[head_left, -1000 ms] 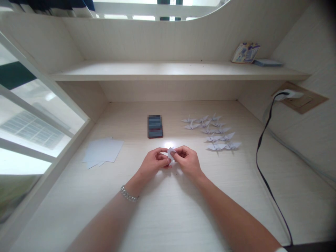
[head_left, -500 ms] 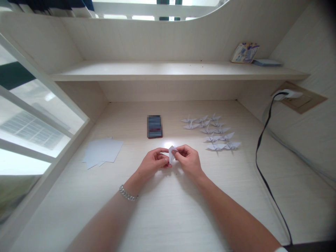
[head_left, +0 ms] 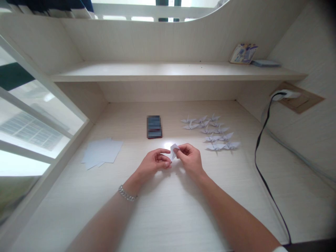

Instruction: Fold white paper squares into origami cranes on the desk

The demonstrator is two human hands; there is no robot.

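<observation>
A small folded piece of white paper, pointed at its lower end, is pinched between the thumb and fingers of my right hand. Just to its left is my left hand, thumb and fingers curved and apart. The left index fingertip reaches the paper's left edge; whether it touches cannot be made out. Several folded white paper cranes stand in loose rows to the right, beyond my right hand. Flat white paper sheets lie in a loose pile to the left.
A dark phone-like rectangle, its face pixelated, lies behind my hands. A black cable runs from the wall socket down the desk's right side. Along the back, a shelf holds a colourful packet and a flat bluish item.
The folded paper has shifted slightly right and up with my right hand. My left thumb and fingers have moved apart a little and away from the paper's lower part.
</observation>
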